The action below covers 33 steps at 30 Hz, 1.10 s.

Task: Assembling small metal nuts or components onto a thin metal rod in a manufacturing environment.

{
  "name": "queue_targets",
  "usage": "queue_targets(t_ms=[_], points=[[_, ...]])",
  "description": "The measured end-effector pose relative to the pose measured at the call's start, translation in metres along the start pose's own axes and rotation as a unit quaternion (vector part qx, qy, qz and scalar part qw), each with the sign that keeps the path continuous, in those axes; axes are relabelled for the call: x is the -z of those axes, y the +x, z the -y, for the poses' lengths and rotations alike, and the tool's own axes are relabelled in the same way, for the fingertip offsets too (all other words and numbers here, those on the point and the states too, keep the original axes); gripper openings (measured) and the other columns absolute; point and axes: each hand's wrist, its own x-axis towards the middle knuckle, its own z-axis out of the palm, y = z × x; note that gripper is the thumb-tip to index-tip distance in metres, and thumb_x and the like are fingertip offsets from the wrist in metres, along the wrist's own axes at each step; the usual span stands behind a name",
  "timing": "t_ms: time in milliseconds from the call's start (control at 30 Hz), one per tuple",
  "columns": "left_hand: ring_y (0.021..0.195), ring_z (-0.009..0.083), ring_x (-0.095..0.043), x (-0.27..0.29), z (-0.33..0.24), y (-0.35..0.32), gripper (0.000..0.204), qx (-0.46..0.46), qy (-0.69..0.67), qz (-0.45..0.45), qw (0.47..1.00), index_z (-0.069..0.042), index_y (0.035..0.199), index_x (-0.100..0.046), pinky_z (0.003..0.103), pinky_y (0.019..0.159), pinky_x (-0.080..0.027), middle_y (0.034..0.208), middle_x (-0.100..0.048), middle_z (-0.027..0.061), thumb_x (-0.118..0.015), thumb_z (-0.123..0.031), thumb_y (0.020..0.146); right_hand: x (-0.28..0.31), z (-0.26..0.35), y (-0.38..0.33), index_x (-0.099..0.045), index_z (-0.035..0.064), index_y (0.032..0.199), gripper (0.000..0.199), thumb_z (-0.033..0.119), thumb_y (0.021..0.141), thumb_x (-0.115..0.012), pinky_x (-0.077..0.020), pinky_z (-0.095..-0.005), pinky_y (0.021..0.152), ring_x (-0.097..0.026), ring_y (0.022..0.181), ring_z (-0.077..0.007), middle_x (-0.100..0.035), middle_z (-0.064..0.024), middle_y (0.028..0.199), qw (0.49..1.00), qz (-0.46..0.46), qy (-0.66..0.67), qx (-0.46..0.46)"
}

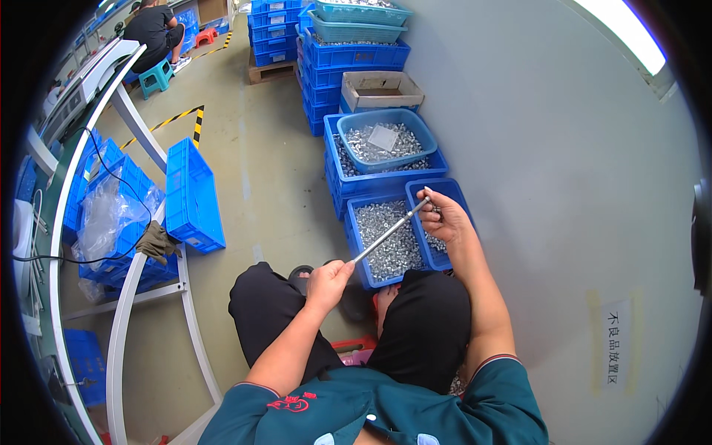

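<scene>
A thin grey metal rod (386, 235) slants between my two hands, above the bins in front of my knees. My left hand (328, 286) is closed round its lower end. At the upper end my right hand (445, 215) pinches the tip with thumb and forefinger, its other fingers curled; whether small parts are tucked in them I cannot make out. Under the rod is a blue bin (358, 252) filled with small shiny metal parts. A second blue bin (437, 183) of similar parts stands to its right, partly hidden by my right hand.
Behind these bins stand a blue tub (419, 122) of metal parts, an open carton (382, 101) and stacked blue crates (322, 78). A grey wall (564, 222) runs along my right. On my left are a white-framed bench (126, 326) and a tilted blue crate (194, 194). A person (152, 37) sits far left.
</scene>
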Motion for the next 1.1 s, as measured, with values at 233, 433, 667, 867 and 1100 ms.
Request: queue_targets(t_ms=[233, 433, 667, 867, 1100], points=[[0.049, 0.0054, -0.032, -0.001, 0.003, 0.003, 0.038, 0.007, -0.042, -0.002, 0.999, -0.002, 0.061, -0.049, 0.026, 0.044, -0.028, 0.051, -0.036, -0.0037, -0.054, -0.029, 0.088, -0.029, -0.002, -0.013, -0.058, 0.0028, 0.092, 0.034, 0.036, 0.09, -0.052, -0.0222, -0.016, 0.036, -0.032, 0.045, -0.0035, -0.046, 0.0011, 0.065, 0.989, -0.013, -0.14, 0.048], [0.05, 0.0042, -0.031, -0.007, 0.01, 0.007, 0.039, 0.003, -0.078, -0.01, 0.997, -0.004, 0.06, -0.048, 0.024, 0.044, -0.026, 0.052, -0.036, -0.0059, -0.054, -0.028, 0.089, -0.009, 0.004, -0.009, -0.052, -0.0023, 0.104, 0.023, 0.013, 0.088, -0.046, -0.0245, -0.0155, 0.035, -0.036, 0.046, -0.0044, -0.053, -0.007, 0.074, 0.999, -0.02, -0.041, 0.017], [0.05, 0.004, -0.031, -0.004, 0.011, 0.006, 0.039, 0.006, -0.078, 0.004, 0.997, -0.005, 0.059, -0.047, 0.024, 0.045, -0.027, 0.052, -0.037, -0.006, -0.054, -0.029, 0.089, 0.002, 0.004, -0.007, -0.053, 0.0048, 0.09, 0.017, 0.022, 0.09, -0.052, -0.0233, -0.0157, 0.034, -0.036, 0.043, -0.0038, -0.052, -0.0039, 0.07, 0.998, 0.022, -0.003, 0.062], [0.049, 0.0049, -0.031, -0.001, 0.005, 0.002, 0.039, -0.003, -0.048, 0.012, 0.999, -0.003, 0.061, -0.048, 0.025, 0.044, -0.027, 0.051, -0.037, -0.005, -0.054, -0.03, 0.089, -0.001, 0.001, -0.006, -0.054, 0.0084, 0.084, 0.025, 0.033, 0.087, -0.057, -0.021, -0.0162, 0.034, -0.033, 0.042, -0.0037, -0.047, 0.0006, 0.061, 0.998, 0.026, 0.004, 0.059], [0.049, 0.0057, -0.033, 0.001, -0.001, -0.001, 0.039, -0.006, -0.017, 0.005, 1.0, -0.002, 0.062, -0.049, 0.027, 0.044, -0.028, 0.051, -0.037, -0.0029, -0.054, -0.03, 0.089, -0.016, 0.001, -0.009, -0.057, 0.0056, 0.085, 0.024, 0.03, 0.086, -0.061, -0.0223, -0.0169, 0.035, -0.033, 0.044, -0.0037, -0.043, 0.0025, 0.06, 0.984, -0.057, -0.122, 0.113]])
